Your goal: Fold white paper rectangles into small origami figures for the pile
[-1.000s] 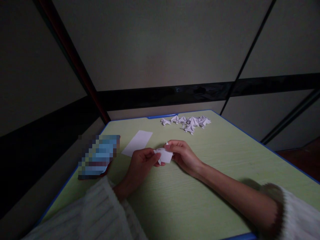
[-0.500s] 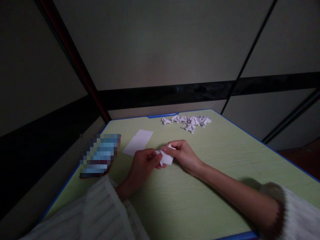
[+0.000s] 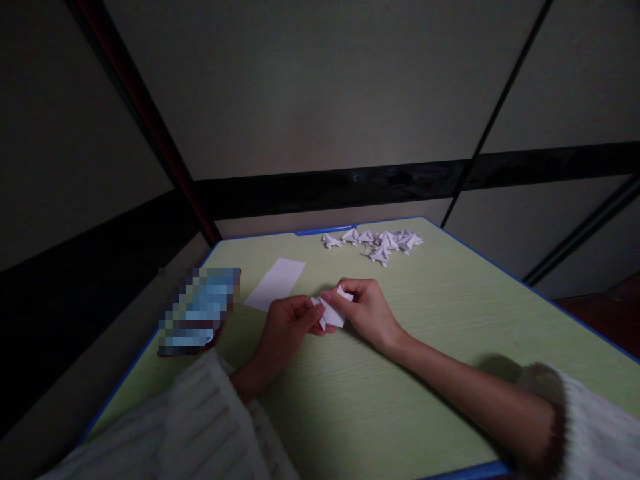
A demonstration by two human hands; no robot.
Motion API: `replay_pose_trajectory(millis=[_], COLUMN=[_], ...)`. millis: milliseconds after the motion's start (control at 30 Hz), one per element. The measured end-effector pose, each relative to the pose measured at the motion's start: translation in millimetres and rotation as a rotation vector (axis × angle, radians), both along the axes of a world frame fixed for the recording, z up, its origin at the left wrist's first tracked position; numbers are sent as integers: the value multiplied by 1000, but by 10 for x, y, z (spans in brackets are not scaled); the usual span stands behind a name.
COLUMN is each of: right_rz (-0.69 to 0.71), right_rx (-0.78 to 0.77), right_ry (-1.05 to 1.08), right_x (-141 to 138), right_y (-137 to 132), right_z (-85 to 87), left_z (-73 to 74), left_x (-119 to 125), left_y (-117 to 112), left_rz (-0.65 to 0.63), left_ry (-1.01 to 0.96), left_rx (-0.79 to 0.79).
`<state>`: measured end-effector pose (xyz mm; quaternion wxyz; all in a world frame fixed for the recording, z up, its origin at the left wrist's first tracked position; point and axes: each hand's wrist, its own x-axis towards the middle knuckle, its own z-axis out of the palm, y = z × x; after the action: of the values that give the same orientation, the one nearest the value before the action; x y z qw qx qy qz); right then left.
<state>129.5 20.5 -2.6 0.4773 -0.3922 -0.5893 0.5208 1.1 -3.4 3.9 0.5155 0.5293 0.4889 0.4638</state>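
Between both hands is a small piece of folded white paper (image 3: 334,315), held a little above the table. My left hand (image 3: 287,327) pinches its left end, with the thumb on top and fingers partly underneath. From the right, my right hand (image 3: 373,313) grips its upper right part, the thumb pressed on the paper. A pointed flap sticks out by the right fingers. Beyond my left hand lies a flat sheet of white paper (image 3: 277,283). Several folded white paper figures (image 3: 387,241) sit clustered near the table's far edge.
The pale green table (image 3: 425,413) has a blue rim. A blurred-out, bluish flat object with a dark red edge (image 3: 200,312) lies along its left side. Light panels with a dark band (image 3: 330,191) rise behind the table.
Both hands keep hold of the folded paper in nearly the same place. Only slight finger movement shows; the other things stay where they were.
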Motion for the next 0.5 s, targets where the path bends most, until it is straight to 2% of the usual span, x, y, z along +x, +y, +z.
replay_pose_trajectory(millis=[300,500], right_rz=[-49,-9], right_rx=[39,1], right_ry=[-40,29], right_x=[-2,-18], right_y=[-11,-1], right_z=[23,14], left_z=[30,-2], left_x=[11,18], left_y=[-17,-4], left_rz=[-9,67], left_ry=[-19,43], left_rx=[5,39])
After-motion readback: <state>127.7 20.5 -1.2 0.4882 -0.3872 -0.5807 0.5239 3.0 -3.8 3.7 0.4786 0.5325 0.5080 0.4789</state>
